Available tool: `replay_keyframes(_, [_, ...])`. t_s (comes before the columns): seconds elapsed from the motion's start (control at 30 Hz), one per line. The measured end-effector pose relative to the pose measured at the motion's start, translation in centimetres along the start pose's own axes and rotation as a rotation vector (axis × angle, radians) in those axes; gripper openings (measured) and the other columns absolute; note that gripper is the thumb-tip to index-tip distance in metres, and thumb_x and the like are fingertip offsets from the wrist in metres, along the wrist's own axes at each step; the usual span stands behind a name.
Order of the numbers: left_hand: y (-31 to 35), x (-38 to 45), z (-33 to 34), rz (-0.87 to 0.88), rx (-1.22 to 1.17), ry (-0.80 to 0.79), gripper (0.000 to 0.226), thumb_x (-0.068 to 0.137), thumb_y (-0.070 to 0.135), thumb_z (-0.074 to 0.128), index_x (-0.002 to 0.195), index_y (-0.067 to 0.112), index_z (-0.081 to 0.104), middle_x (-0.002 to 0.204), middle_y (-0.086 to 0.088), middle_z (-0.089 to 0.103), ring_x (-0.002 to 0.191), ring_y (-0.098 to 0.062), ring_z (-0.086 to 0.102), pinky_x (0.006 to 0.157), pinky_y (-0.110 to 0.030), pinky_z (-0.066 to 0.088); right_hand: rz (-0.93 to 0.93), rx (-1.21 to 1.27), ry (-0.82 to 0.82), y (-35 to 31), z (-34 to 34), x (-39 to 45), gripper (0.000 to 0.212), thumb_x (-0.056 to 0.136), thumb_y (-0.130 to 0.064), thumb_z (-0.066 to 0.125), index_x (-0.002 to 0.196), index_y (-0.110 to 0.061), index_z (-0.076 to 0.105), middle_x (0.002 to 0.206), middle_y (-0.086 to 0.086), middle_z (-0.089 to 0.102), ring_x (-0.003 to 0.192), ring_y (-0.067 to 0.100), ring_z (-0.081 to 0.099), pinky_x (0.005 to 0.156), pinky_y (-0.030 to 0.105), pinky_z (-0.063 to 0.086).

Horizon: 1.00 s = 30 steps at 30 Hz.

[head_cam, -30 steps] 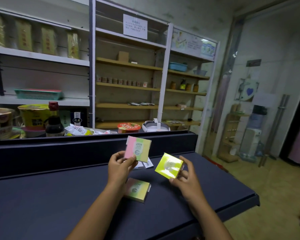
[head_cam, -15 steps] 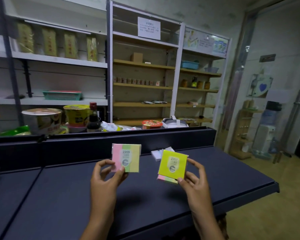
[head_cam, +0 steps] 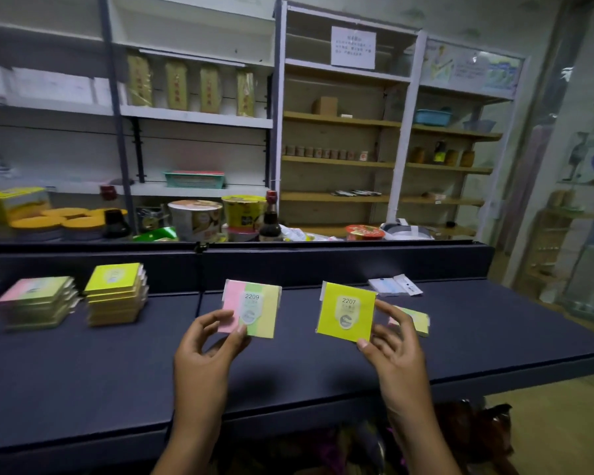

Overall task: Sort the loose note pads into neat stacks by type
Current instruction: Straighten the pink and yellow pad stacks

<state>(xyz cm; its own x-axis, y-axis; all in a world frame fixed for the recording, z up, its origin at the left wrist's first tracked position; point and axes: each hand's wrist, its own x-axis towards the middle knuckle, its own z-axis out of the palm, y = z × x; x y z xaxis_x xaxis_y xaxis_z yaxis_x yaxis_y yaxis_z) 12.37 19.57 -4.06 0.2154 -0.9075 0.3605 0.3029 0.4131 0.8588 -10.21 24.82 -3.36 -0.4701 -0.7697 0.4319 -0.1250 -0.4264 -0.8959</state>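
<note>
My left hand (head_cam: 206,351) holds up a striped pink, green and yellow note pad (head_cam: 254,308) marked 2209. My right hand (head_cam: 393,347) holds a plain yellow note pad (head_cam: 345,311) marked 2207, face toward me. Behind my right fingers another striped pad (head_cam: 417,320) lies flat on the dark blue counter (head_cam: 288,371). At the far left stand two stacks: a stack of striped pads (head_cam: 36,305) and, right of it, a stack of yellow pads (head_cam: 115,294).
A raised dark ledge (head_cam: 323,262) runs along the counter's back. White and blue packets (head_cam: 395,286) lie near it at the right. Behind are noodle cups (head_cam: 196,219), a sauce bottle (head_cam: 271,221) and wall shelves. The counter's right end drops to the floor.
My view has swung left, which brought the two stacks into sight. Both pads have turned upright to face me, and the striped pad on the counter now lies behind my right hand.
</note>
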Motion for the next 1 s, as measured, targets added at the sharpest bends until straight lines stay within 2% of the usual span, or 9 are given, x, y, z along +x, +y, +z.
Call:
replay_keyframes(0.13, [2.4, -0.5, -4.1, 0.046, 0.087, 0.088, 0.018, 0.083, 0.014, 0.075, 0.095, 0.026, 0.069, 0.100, 0.003, 0.074, 0.088, -0.018, 0.074, 0.065, -0.021, 0.059, 0.022, 0.035, -0.102, -0.5, 3.5, -1.1, 0.061, 0.082, 0.015, 0.065, 0.117, -0.034, 0.059, 0.098, -0.007, 0.071, 0.091, -0.002, 0.066, 0.076, 0.016, 0.054])
replay_keyframes(0.27, [4.7, -1.3, -7.7, 0.104, 0.172, 0.180, 0.018, 0.083, 0.015, 0.076, 0.094, 0.028, 0.070, 0.095, 0.013, 0.073, 0.086, -0.012, 0.072, 0.063, -0.023, 0.059, 0.042, 0.075, -0.208, -1.1, 6.8, -3.0, 0.062, 0.083, 0.015, 0.065, 0.116, -0.037, 0.059, 0.102, -0.002, 0.071, 0.090, -0.001, 0.067, 0.073, 0.016, 0.055])
replay_keyframes(0.37, [6.0, -2.1, -9.4, 0.130, 0.229, 0.219, 0.019, 0.082, 0.017, 0.076, 0.093, 0.032, 0.070, 0.094, 0.013, 0.072, 0.083, -0.011, 0.071, 0.065, -0.026, 0.060, 0.061, 0.094, -0.274, -1.6, 8.3, -4.2, 0.061, 0.083, 0.013, 0.066, 0.116, -0.038, 0.059, 0.106, 0.000, 0.070, 0.093, 0.000, 0.067, 0.072, 0.015, 0.054])
replay_keyframes(0.47, [7.0, -2.9, -11.0, 0.155, 0.257, 0.243, 0.021, 0.082, 0.017, 0.076, 0.092, 0.034, 0.069, 0.098, 0.012, 0.072, 0.086, -0.011, 0.071, 0.061, -0.023, 0.058, 0.073, 0.102, -0.320, -2.0, 9.4, -5.5, 0.059, 0.085, 0.011, 0.066, 0.116, -0.038, 0.058, 0.109, 0.002, 0.069, 0.094, 0.001, 0.067, 0.071, 0.014, 0.054])
replay_keyframes(0.67, [8.3, -3.7, -14.3, 0.187, 0.291, 0.281, 0.022, 0.082, 0.015, 0.076, 0.093, 0.032, 0.068, 0.102, 0.007, 0.072, 0.085, -0.013, 0.072, 0.059, -0.025, 0.059, 0.082, 0.111, -0.366, -2.5, 12.0, -7.5, 0.057, 0.086, 0.009, 0.066, 0.119, -0.036, 0.057, 0.109, 0.003, 0.068, 0.094, 0.001, 0.067, 0.072, 0.014, 0.055])
replay_keyframes(0.8, [9.3, -3.2, -17.3, 0.197, 0.275, 0.293, 0.022, 0.081, 0.015, 0.076, 0.094, 0.031, 0.067, 0.099, 0.012, 0.072, 0.084, -0.011, 0.071, 0.058, -0.023, 0.058, 0.060, 0.109, -0.384, -2.9, 15.1, -8.4, 0.057, 0.086, 0.007, 0.068, 0.119, -0.038, 0.057, 0.107, -0.002, 0.068, 0.093, -0.005, 0.065, 0.070, 0.010, 0.053])
replay_keyframes(1.0, [10.1, 0.2, -22.8, 0.199, 0.269, 0.298, 0.022, 0.080, 0.016, 0.077, 0.094, 0.031, 0.067, 0.101, 0.009, 0.072, 0.086, -0.013, 0.072, 0.058, -0.022, 0.058, 0.042, 0.116, -0.405, -2.6, 21.8, -9.5, 0.059, 0.085, 0.007, 0.068, 0.120, -0.039, 0.057, 0.108, 0.002, 0.069, 0.096, 0.006, 0.067, 0.076, 0.015, 0.055])
